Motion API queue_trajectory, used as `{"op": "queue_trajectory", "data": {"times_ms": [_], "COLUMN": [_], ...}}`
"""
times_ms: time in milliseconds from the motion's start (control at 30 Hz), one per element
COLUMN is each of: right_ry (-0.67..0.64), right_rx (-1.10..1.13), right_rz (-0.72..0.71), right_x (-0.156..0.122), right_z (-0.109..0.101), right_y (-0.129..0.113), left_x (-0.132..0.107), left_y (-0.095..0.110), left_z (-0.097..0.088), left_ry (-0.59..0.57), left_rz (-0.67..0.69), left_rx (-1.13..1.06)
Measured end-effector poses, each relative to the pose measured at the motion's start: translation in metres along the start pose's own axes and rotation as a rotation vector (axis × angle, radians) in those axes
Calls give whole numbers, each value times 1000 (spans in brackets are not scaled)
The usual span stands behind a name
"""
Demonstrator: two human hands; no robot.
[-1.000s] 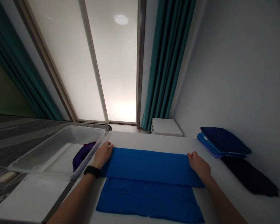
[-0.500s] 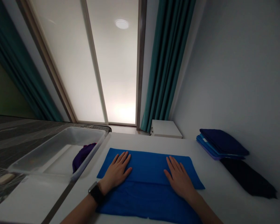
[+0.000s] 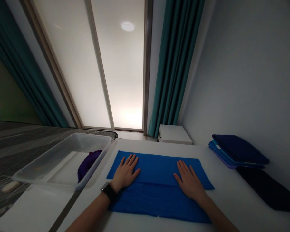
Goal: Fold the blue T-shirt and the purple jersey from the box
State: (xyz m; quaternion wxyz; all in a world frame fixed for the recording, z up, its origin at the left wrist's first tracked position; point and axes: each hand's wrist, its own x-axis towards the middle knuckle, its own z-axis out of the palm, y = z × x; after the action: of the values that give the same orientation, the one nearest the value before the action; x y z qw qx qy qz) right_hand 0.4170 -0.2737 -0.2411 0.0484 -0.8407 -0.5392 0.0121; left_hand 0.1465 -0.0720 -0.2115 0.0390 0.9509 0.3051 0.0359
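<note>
A bright blue cloth (image 3: 157, 167) lies on the white table (image 3: 232, 206), its far part folded over toward me. My left hand (image 3: 125, 172) rests flat on the left side of the fold, fingers stretched out, a dark watch on the wrist. Flat on the right side lies my right hand (image 3: 188, 180), fingers also spread. Neither hand holds anything.
A clear plastic bin (image 3: 58, 158) with a purple cloth (image 3: 88, 162) in it stands at the left. A stack of folded blue cloths (image 3: 236, 151) sits at the right, with a dark cloth (image 3: 268, 190) in front of it. A small white cabinet (image 3: 174, 135) stands by the teal curtain.
My hands carried the far edge of the blue cloth toward me, let go, and now lie flat on the fold. Since half a second ago they have barely moved.
</note>
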Motion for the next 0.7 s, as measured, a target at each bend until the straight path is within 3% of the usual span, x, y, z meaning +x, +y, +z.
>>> {"op": "queue_trajectory", "data": {"times_ms": [267, 567, 700], "right_ry": [-58, -10, 51], "right_rx": [-23, 56, 70], "right_rz": [5, -21, -57], "right_x": [41, 51, 39], "right_z": [-7, -12, -30], "right_y": [7, 12, 1], "left_x": [41, 52, 40], "left_y": [-11, -20, -6], "left_z": [4, 2, -14], "left_ry": [15, -77, 70], "left_rz": [-13, 33, 118], "left_rx": [-15, -29, -42]}}
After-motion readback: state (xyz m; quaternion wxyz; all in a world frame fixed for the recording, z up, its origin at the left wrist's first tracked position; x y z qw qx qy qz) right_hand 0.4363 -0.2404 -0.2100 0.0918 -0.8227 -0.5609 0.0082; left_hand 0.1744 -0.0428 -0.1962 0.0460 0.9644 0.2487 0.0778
